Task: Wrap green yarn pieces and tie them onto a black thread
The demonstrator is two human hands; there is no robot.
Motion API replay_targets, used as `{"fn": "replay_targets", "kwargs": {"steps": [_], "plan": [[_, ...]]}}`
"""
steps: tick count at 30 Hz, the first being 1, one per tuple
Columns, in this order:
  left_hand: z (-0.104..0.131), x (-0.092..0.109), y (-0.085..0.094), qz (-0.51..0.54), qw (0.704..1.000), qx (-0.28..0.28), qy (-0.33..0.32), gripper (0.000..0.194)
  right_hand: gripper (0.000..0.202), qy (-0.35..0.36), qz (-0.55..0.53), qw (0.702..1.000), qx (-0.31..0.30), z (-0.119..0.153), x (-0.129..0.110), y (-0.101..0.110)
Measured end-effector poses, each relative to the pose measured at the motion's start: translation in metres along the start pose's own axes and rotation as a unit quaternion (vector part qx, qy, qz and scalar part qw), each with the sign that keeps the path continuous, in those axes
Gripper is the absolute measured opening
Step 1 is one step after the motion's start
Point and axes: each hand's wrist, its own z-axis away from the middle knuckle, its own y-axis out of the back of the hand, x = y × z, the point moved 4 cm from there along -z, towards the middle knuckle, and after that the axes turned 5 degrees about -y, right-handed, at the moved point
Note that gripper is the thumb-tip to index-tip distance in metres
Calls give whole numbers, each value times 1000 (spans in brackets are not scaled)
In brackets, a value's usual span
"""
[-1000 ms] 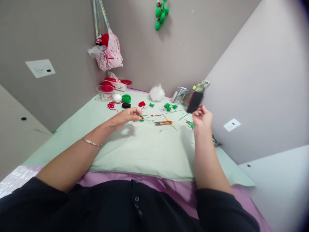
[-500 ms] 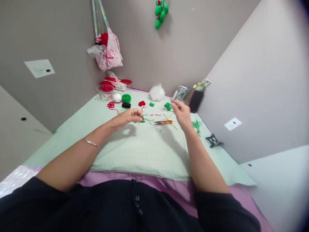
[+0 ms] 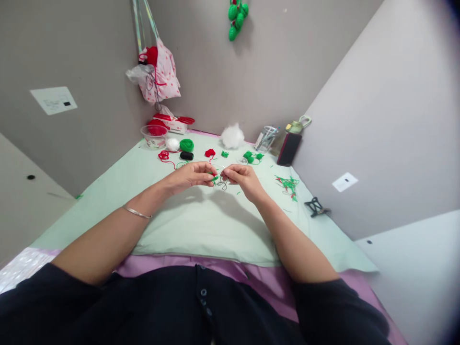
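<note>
My left hand pinches a small green and red crocheted piece between thumb and fingers. Close beside it, my right hand is closed in a pinch, its fingertips almost meeting the left ones. Loops of dark thread hang below the right fingertips, by the crocheted piece. Whether a needle is in the right fingers is too small to tell. Beyond the hands lie a red crocheted piece, a small green piece and linked green pieces. My right hand hides the scissors.
Behind my left hand are a black thread spool, green yarn, white yarn and a clear tub. White stuffing sits at the back. Right are a phone, yarn scraps and a black stand.
My right hand has come down and left, from above the green pieces to beside my left hand. The dark thread, stretched out before, now hangs in loops. My left hand keeps its hold.
</note>
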Motion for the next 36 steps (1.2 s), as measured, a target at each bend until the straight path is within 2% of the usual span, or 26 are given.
{"fn": "replay_targets", "kwargs": {"steps": [6,12,20,29,36], "plan": [[0,5,-2,11,1000,0,-15,28,28,5,-33,998,56,0,-5,3],[1,6,-2,-16,1000,-2,-2,24,27,8,-30,999,40,2,-8,4],[3,10,-3,-20,1000,23,6,24,26,25,-73,993,86,-6,-1,21],[3,11,-3,-23,999,21,12,23,22,38,-98,985,136,-9,0,34],[3,11,-4,-30,999,18,11,23,20,41,-101,984,140,-9,1,35]]}}
